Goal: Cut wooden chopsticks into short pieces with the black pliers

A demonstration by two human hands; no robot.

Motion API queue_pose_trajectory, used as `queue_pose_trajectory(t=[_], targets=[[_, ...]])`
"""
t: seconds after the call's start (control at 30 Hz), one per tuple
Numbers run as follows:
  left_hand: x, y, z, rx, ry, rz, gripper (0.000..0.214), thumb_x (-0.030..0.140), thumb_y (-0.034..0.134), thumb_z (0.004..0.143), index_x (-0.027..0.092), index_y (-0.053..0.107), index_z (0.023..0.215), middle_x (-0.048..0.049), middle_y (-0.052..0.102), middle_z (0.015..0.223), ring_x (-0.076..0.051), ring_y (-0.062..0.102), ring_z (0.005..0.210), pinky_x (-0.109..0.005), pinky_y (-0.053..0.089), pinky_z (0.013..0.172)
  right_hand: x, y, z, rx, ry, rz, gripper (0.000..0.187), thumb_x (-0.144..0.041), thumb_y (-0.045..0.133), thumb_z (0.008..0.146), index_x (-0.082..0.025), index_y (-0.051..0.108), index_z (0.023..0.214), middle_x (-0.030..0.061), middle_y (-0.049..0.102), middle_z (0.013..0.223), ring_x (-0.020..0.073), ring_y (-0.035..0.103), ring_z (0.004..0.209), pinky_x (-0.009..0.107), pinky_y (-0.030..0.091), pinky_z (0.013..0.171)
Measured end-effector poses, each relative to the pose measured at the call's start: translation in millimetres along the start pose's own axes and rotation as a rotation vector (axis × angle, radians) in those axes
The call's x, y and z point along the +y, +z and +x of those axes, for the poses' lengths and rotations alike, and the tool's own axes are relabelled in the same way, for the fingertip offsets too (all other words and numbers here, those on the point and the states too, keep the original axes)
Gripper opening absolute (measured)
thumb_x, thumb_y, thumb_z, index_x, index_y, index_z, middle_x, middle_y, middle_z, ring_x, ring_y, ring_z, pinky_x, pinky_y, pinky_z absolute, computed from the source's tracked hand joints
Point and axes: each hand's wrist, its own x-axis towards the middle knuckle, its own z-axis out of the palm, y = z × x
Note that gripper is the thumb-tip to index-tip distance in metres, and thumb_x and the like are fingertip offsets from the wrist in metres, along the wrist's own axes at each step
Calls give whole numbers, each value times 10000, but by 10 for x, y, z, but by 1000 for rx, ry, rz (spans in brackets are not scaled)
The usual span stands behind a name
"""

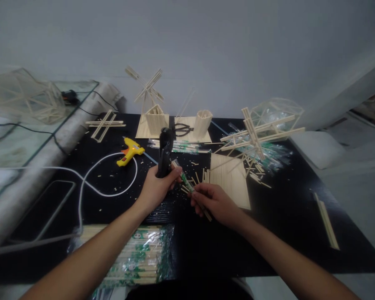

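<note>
Pliers [164, 150] sit clenched in the left hand [156, 189], the right hand [215, 202] pinches a wrapped stick [185, 178], cut pieces [255, 175] litter the tabletop [284, 208], and one stick pack [137, 254] lies unopened.

1. Bare black table [287, 212] lies open right of the right hand [217, 202].
2. Left of the left hand [156, 187], a white cord [80, 204] loops.
3. Behind, a glue gun [130, 151], stick panel [229, 179] and stick frames [256, 135] crowd.

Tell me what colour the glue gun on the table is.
The glue gun is yellow with a small orange part, seen clearly in the head view.
</note>
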Motion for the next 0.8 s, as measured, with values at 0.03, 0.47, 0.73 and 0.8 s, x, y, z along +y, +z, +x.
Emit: queue_pose_trajectory(t=[0.03,0.47,0.73,0.8], targets=[[14,6,-4,-6,1,6,345,426,759,815,159,620,646,7,583,573,-80,444,478,-217,343,479,14,5,-6,1,-2,-3,296,-453,634,890,-179,568,801,-25,599,665,94,546,533,218,437,504],[11,-32,44,207,56,-151,272,380,785,797,160,631,757,28,565,604,-76,455,477,-213,353,472,183,-149,-292,102,60,-235,509,-700,530,910,-192,573,897,-49,462,633,110,397,549,233,291,485],[64,-93,141,338,74,-407,254,282,816,747,164,591,756,56,512,581,-64,407,456,-205,343,441,220,-518,-802,158,171,-285,576,-712,464,938,-187,686,858,-51,352,579,115,314,505,254,210,470],[71,-83,140,340,62,-425,256,276,821,734,164,593,766,64,496,571,-64,401,450,-204,337,431,274,-579,-902,223,198,-217,596,-754,482,902,-191,649,802,-76,290,529,103,251,461,255,164,459]])
